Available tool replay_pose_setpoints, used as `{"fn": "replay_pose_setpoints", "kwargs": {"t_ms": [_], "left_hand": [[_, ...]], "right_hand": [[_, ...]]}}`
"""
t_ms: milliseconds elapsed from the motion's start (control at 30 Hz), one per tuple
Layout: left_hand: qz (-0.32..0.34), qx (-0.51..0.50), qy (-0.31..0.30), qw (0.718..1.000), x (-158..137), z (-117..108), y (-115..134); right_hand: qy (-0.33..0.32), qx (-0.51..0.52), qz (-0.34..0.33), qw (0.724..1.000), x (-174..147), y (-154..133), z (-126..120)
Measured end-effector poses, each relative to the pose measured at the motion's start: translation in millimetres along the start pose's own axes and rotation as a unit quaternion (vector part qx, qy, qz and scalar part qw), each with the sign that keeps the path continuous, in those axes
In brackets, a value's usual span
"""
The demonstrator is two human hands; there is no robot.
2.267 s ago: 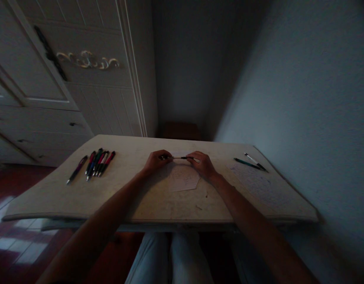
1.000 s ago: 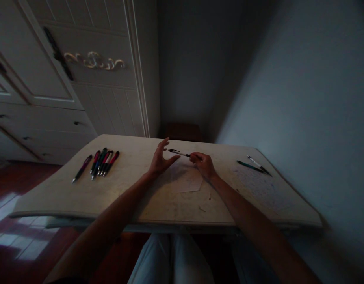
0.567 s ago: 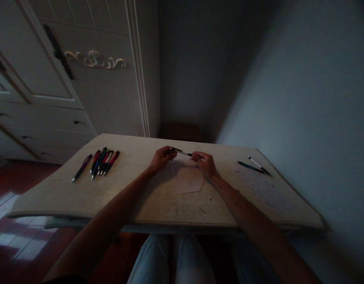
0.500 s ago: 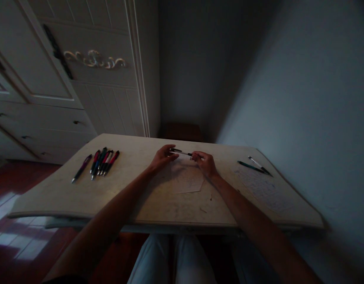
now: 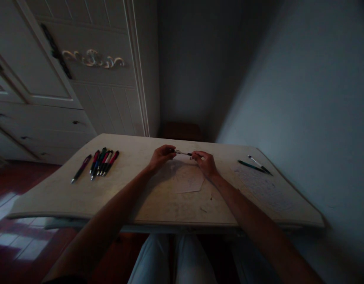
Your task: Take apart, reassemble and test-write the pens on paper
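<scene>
A slim pen (image 5: pixel 183 153) with a pale middle and dark ends spans the gap between my two hands, just above the table. My left hand (image 5: pixel 162 157) pinches its left end between thumb and fingers. At the other end, the fingertips of my right hand (image 5: pixel 206 163) are closed around the dark part. Below them a sheet of paper (image 5: pixel 189 182) lies on the tabletop, with faint marks on it. The fingers hide both tips of the pen.
Several pens (image 5: pixel 103 162) lie bunched at the left of the table (image 5: pixel 125 205), a purple-and-black pen (image 5: pixel 81 169) beside them. At the right, a green pen (image 5: pixel 251 166) and a white pen (image 5: pixel 259 163) lie by a written sheet (image 5: pixel 261 187). A wall (image 5: pixel 318 118) borders the right side.
My left thumb and fingers have closed onto the pen's left end, where they were apart before. My right hand keeps its grip in nearly the same place.
</scene>
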State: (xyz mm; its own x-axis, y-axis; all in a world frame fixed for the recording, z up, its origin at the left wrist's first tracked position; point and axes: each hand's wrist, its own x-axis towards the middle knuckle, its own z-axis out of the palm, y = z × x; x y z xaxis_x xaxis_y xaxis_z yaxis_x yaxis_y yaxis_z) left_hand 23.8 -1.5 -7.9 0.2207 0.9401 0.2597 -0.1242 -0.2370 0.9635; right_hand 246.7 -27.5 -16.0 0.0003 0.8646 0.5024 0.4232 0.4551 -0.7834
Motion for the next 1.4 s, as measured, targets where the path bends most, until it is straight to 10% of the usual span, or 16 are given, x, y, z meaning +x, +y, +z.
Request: {"fn": "replay_pose_setpoints", "kwargs": {"t_ms": [1400], "left_hand": [[-0.054,0.012,-0.025,0.998,-3,-2,5]], "right_hand": [[0.006,0.005,-0.006,1.000,2,0,0]]}}
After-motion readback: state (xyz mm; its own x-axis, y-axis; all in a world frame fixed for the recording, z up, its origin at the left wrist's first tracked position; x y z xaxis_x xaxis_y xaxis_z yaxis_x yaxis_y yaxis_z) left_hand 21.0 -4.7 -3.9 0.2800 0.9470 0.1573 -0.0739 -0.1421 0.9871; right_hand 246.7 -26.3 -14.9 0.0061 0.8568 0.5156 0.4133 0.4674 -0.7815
